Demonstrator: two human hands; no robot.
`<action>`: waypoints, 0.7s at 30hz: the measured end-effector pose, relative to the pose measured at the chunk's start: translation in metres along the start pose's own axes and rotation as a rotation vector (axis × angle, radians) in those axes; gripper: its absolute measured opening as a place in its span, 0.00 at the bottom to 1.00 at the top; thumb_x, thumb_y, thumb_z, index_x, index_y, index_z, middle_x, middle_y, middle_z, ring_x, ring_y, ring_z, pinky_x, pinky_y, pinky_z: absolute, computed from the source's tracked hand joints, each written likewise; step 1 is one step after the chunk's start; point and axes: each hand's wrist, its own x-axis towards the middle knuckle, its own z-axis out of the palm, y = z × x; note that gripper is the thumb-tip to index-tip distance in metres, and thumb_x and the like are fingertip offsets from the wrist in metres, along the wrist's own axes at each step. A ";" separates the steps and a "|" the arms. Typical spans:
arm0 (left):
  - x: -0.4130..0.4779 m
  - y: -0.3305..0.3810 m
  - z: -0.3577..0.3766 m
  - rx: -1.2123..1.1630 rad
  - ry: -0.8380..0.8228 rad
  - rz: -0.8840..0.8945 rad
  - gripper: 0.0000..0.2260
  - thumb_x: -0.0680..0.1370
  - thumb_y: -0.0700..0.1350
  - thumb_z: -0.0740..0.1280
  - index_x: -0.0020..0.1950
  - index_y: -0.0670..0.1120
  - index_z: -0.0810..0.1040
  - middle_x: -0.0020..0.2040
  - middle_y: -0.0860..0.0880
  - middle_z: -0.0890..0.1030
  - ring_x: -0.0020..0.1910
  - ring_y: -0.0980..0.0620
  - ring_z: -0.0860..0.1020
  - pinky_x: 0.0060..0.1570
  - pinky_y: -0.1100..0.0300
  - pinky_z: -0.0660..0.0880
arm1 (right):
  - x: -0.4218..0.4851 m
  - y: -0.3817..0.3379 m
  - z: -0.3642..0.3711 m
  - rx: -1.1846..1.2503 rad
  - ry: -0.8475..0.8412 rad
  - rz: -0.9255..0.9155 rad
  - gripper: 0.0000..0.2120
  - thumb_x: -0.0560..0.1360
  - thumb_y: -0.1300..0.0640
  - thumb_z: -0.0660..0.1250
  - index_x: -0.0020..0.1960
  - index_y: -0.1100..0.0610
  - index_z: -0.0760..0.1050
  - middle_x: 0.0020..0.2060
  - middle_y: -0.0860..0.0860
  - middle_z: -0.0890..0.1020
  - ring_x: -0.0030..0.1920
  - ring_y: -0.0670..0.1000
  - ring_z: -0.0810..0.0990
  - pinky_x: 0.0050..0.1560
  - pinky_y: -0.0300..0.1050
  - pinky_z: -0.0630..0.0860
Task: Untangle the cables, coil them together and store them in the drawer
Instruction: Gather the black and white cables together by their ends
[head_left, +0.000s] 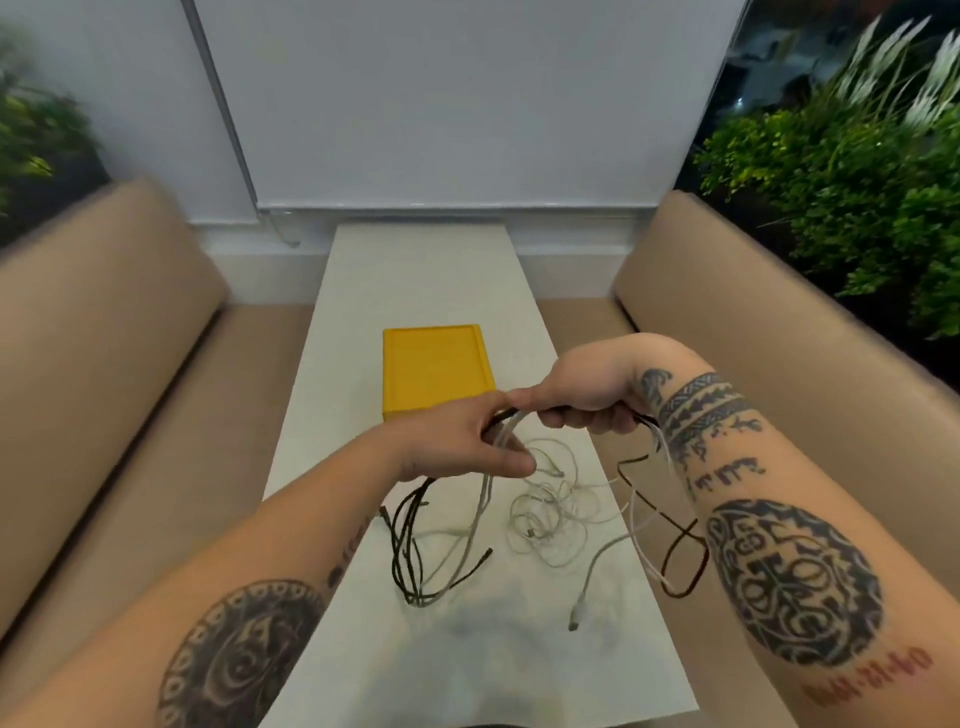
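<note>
Left hand, right hand: each grip curled round the cable bundle, above the tabletop; yellow box behind.

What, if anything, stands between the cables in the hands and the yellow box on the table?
Nothing visible does. The left hand and right hand hold the cables right in front of the yellow box; the hands partly hide its front.
</note>
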 end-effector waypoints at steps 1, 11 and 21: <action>0.002 -0.002 0.002 0.026 0.016 -0.023 0.22 0.78 0.52 0.70 0.70 0.50 0.72 0.48 0.48 0.84 0.48 0.51 0.83 0.56 0.54 0.78 | -0.001 0.003 -0.003 0.004 -0.001 -0.018 0.25 0.76 0.31 0.63 0.38 0.53 0.69 0.26 0.47 0.63 0.27 0.50 0.57 0.27 0.42 0.55; -0.037 -0.038 -0.064 0.293 0.358 -0.142 0.11 0.82 0.47 0.65 0.41 0.47 0.78 0.26 0.57 0.68 0.25 0.58 0.65 0.25 0.67 0.62 | 0.020 0.073 -0.013 0.242 -0.071 -0.140 0.22 0.79 0.35 0.59 0.39 0.53 0.67 0.28 0.48 0.59 0.28 0.48 0.55 0.27 0.42 0.55; -0.064 -0.064 -0.123 0.289 0.492 -0.166 0.13 0.77 0.54 0.68 0.42 0.45 0.80 0.28 0.55 0.69 0.28 0.57 0.64 0.33 0.59 0.62 | 0.040 0.125 -0.008 0.524 0.007 -0.167 0.20 0.77 0.37 0.62 0.40 0.53 0.68 0.29 0.47 0.60 0.27 0.46 0.56 0.25 0.38 0.58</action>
